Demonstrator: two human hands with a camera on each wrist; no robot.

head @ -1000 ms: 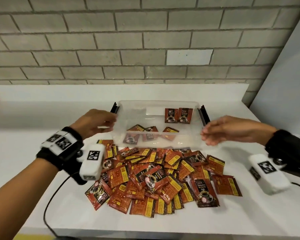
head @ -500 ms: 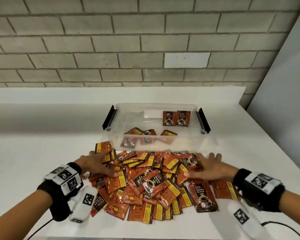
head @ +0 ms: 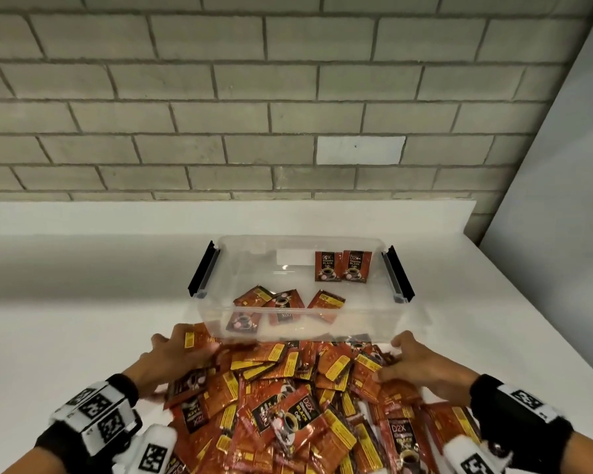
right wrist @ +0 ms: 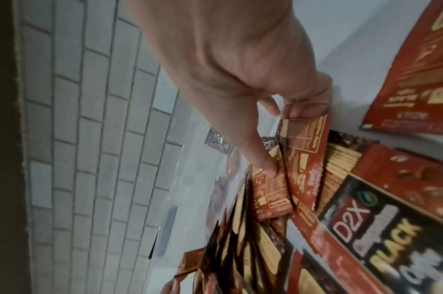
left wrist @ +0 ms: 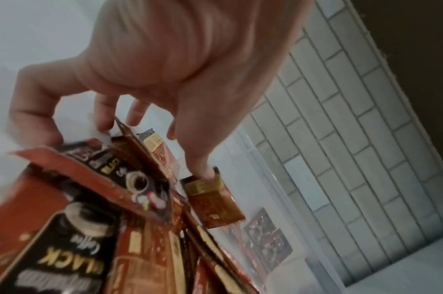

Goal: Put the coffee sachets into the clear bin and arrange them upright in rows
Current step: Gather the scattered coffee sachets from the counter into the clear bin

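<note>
The clear bin (head: 360,325) stands on the white table with two coffee sachets (head: 343,266) upright against its far wall and several lying flat (head: 283,304) on its floor. A heaped pile of red and black sachets (head: 288,398) lies just in front of the bin. My left hand (head: 177,355) digs into the pile's left edge; in the left wrist view the curled fingers (left wrist: 104,113) and thumb hold lifted sachets (left wrist: 130,163). My right hand (head: 415,366) grips the pile's right edge, and the right wrist view shows its thumb and fingers pinching a sachet (right wrist: 306,139).
Black latches (head: 202,273) (head: 397,273) stick out at the bin's two ends. A grey brick wall (head: 288,97) rises behind the table and a pale panel (head: 555,165) stands at the right. Bare white table (head: 65,319) spreads to the left of the pile.
Both hands left the bin's sides, dropped onto the pile, and have now closed in on its edges near the bin. The pile is bunched higher and tighter.
</note>
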